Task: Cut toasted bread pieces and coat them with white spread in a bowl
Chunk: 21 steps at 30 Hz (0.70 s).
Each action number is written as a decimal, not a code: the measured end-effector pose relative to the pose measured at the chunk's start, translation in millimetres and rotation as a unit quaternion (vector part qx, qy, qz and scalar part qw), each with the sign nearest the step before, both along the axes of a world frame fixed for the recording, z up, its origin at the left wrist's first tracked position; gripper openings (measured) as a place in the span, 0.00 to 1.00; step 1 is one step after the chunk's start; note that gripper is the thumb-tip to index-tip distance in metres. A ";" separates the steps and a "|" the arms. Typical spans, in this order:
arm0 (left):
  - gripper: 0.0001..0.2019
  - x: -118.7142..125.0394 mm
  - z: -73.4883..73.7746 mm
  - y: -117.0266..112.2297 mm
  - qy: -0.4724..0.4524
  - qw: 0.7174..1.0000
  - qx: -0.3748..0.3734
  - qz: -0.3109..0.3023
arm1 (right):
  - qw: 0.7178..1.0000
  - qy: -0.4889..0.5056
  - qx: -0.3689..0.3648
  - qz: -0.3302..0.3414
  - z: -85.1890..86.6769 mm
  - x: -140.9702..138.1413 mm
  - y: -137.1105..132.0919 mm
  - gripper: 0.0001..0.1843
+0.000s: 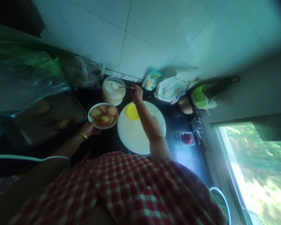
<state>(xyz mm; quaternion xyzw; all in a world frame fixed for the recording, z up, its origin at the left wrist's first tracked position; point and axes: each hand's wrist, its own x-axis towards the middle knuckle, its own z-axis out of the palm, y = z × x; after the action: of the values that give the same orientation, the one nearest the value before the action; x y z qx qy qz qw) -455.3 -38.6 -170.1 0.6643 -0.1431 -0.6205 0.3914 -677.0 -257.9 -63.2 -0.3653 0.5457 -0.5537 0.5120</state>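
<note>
Silvery spoon [125,87] points leftward over a jar [111,96], long axis crosswise; right fingers [133,91] clamp it, left fingers [95,131] a bowl [107,127].

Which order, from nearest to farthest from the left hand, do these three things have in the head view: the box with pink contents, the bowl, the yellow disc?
1. Bowl: held in the left hand.
2. Yellow disc: right of the bowl, on the white round board.
3. Box with pink contents: farther right, beyond the board.
</note>
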 end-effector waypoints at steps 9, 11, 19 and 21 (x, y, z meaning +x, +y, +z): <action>0.22 35.8 34.6 60.8 -0.071 0.997 -0.008 0.025 | 0.991 0.066 -0.102 0.062 8.1 -21.6 45.6 0.18; 0.17 46.3 33.2 76.0 -0.081 0.996 -0.002 0.047 | 0.987 0.089 -0.098 0.089 5.2 -23.7 69.8 0.17; 0.09 47.7 34.4 101.2 -0.081 0.994 -0.009 0.076 | 0.984 0.144 0.030 0.098 -25.6 4.7 124.1 0.17; 0.08 43.3 36.7 102.6 -0.081 0.994 -0.010 0.078 | 0.986 0.133 0.044 0.087 -35.2 12.7 122.7 0.18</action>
<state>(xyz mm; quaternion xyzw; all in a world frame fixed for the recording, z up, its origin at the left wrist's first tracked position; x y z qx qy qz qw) -412.0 64.0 -133.4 0.7176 -0.1281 -0.5308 0.4323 -664.3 -135.1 -98.5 -0.4591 0.5990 -0.4285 0.4968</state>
